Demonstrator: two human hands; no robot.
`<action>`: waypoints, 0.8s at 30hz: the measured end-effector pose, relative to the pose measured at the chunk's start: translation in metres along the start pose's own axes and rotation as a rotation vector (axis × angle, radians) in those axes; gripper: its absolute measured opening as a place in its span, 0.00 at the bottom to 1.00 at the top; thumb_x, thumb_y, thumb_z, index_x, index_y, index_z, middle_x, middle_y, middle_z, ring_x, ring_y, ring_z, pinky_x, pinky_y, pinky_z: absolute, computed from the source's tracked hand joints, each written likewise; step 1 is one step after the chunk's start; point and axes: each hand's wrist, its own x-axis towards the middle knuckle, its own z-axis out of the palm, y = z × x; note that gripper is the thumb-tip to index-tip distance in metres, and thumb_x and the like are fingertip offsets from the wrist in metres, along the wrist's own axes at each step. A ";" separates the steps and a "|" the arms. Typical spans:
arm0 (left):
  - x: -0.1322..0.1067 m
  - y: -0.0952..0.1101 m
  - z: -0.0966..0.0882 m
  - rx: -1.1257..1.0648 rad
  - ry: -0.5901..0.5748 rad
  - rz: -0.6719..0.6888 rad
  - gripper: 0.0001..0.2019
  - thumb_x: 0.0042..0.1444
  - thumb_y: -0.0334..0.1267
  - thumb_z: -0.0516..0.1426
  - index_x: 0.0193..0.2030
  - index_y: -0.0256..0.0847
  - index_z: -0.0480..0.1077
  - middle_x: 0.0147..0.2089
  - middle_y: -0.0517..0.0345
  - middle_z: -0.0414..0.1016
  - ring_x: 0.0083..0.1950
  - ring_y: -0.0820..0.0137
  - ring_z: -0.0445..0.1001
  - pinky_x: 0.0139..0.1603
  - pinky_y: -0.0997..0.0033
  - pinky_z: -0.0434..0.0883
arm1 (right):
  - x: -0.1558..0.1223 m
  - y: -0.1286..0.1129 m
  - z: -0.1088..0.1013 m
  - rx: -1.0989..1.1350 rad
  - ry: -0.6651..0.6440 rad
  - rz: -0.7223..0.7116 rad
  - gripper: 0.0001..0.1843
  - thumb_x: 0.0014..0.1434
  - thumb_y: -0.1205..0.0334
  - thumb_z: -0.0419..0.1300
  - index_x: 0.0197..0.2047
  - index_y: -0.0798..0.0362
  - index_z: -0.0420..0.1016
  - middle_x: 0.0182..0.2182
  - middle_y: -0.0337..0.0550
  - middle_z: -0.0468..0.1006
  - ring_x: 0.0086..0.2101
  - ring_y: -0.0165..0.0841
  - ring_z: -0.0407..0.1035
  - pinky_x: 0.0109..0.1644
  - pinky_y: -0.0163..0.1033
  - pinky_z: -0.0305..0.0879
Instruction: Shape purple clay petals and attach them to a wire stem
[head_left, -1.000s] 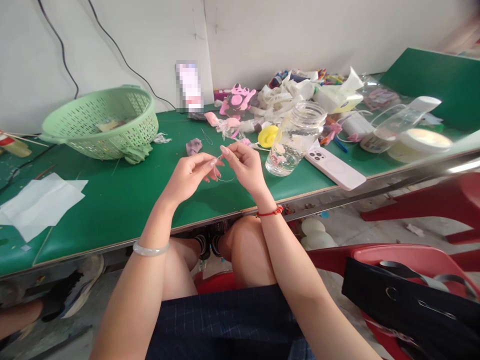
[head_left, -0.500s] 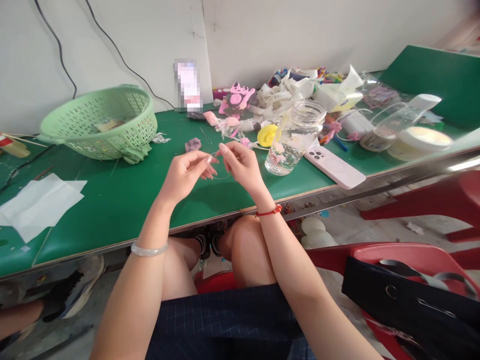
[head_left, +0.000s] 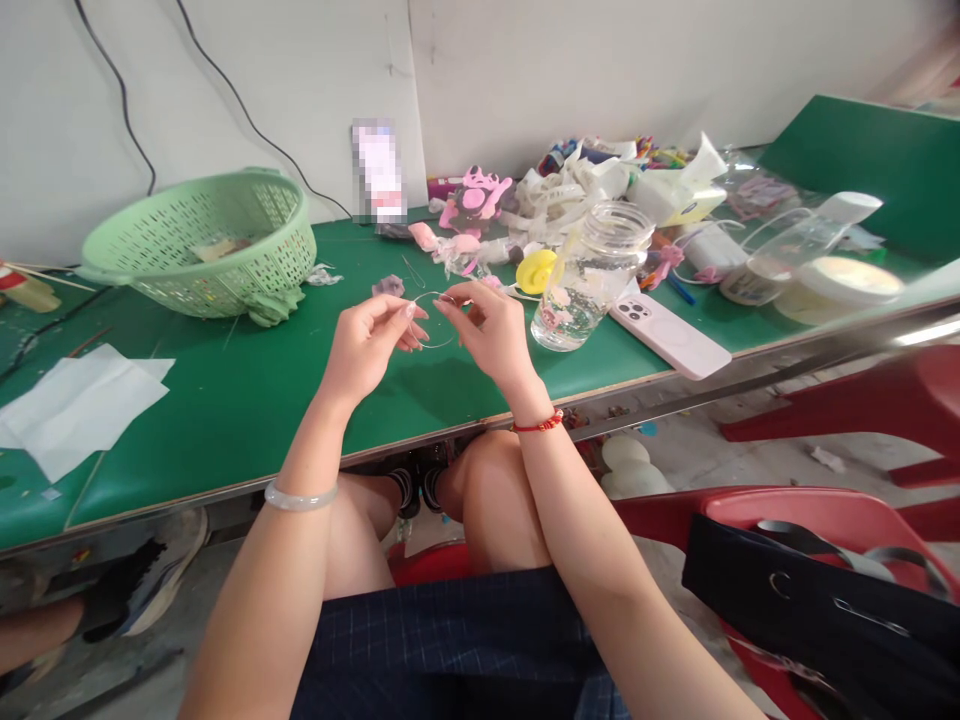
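A thin, pale wire ring [head_left: 437, 346] is stretched between my two hands above the green table. My left hand [head_left: 363, 345] pinches its left side between thumb and forefinger, with the other fingers curled behind. On the opposite side, my right hand [head_left: 493, 333] grips the ring between thumb and fingertips. Whether the loop is fully closed is hidden by the fingers. Just behind the left fingertips lies a small greyish-purple lump [head_left: 388, 286], with a thin bent wire [head_left: 412, 268] near it. A clear jar [head_left: 574, 310] of liquid stands right of my right hand.
A green basket [head_left: 202, 270] sits at the left, with white sheets [head_left: 82, 410] in front. A pink phone [head_left: 675, 335] lies by the jar. Pink figures [head_left: 476, 200], a yellow piece [head_left: 535, 270] and white strips [head_left: 562, 205] crowd the back. A black bag [head_left: 817, 610] rests on a red chair.
My hands have moved slightly apart, and more of the ring's upper arc shows between them. The things on the table have stayed put.
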 end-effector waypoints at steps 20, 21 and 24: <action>-0.001 0.000 0.000 0.059 -0.006 0.052 0.20 0.59 0.57 0.63 0.35 0.39 0.76 0.29 0.54 0.81 0.28 0.71 0.78 0.34 0.72 0.77 | 0.003 -0.001 -0.003 0.027 -0.102 0.087 0.29 0.64 0.33 0.59 0.26 0.50 0.64 0.21 0.37 0.65 0.29 0.32 0.58 0.33 0.38 0.53; -0.002 0.001 -0.001 0.062 -0.005 0.049 0.20 0.59 0.56 0.64 0.35 0.39 0.76 0.29 0.54 0.81 0.28 0.71 0.79 0.34 0.72 0.77 | 0.002 0.000 -0.003 0.053 -0.102 0.094 0.30 0.63 0.32 0.60 0.26 0.50 0.65 0.21 0.36 0.65 0.29 0.31 0.58 0.33 0.38 0.54; -0.002 0.003 -0.001 0.068 -0.001 0.024 0.18 0.59 0.55 0.65 0.35 0.39 0.76 0.29 0.54 0.82 0.28 0.70 0.80 0.33 0.71 0.78 | 0.002 0.003 -0.003 0.125 -0.104 0.126 0.30 0.60 0.30 0.61 0.28 0.50 0.68 0.21 0.35 0.65 0.26 0.30 0.58 0.30 0.38 0.54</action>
